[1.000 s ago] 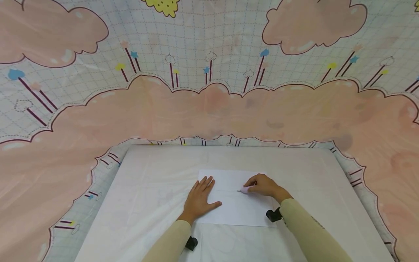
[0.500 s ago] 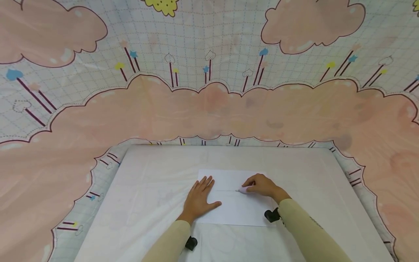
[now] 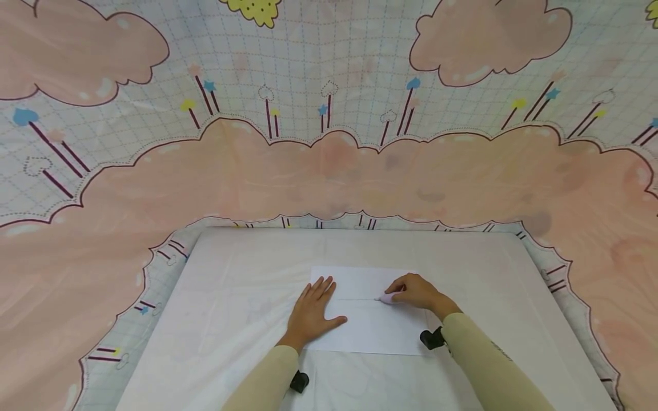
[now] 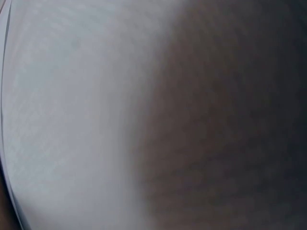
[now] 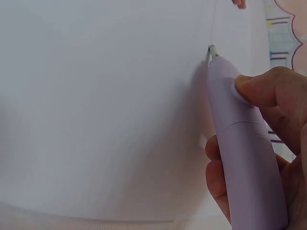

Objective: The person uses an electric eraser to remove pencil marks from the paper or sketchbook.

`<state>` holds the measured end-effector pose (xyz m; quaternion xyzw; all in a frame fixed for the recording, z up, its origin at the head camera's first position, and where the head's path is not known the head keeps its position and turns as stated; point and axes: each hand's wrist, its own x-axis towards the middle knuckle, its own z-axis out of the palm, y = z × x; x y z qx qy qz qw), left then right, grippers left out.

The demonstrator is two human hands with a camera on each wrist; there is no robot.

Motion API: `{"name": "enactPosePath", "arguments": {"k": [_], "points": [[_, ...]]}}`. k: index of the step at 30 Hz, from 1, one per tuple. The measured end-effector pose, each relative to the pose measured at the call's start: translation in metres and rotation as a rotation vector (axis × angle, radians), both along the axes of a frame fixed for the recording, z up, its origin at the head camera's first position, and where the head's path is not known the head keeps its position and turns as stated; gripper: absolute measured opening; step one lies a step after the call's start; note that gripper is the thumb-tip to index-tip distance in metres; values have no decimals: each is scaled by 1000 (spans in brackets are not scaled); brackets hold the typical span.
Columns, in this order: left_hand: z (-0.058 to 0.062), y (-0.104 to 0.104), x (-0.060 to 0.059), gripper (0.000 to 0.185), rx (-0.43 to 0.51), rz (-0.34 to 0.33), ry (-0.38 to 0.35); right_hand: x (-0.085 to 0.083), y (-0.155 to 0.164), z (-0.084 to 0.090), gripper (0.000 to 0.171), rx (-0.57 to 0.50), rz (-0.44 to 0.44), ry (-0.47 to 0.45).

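Observation:
A white sheet of paper (image 3: 370, 334) lies on the table, with a thin straight line (image 3: 354, 299) across its middle. My left hand (image 3: 311, 315) rests flat on the sheet's left side, fingers spread and thumb pointing right. My right hand (image 3: 415, 292) grips a lilac electric eraser (image 5: 249, 163); the thumb lies on a raised button near its front. The small pale tip (image 5: 213, 50) points left and meets the line, as far as the right wrist view shows. In the left wrist view only a blurred pale surface and a dark area appear.
A white cloth covers the table (image 3: 247, 268) under the paper. Behind it hangs a patterned curtain (image 3: 329, 177) with pink clouds. Black wrist devices (image 3: 432, 338) are worn at both cuffs.
My right hand slid slightly left along the line with the electric eraser, then back a little to the right. My left hand has stayed in place on the paper.

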<state>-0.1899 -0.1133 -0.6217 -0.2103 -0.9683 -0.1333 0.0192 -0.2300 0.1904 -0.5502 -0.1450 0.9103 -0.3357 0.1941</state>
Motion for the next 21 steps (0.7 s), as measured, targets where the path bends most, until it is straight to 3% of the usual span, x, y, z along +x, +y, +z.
{"name": "enactPosePath", "arguments": {"k": [21], "points": [[6, 2, 2, 93, 11, 5, -23, 0, -5, 1, 16, -18, 22, 3]]}}
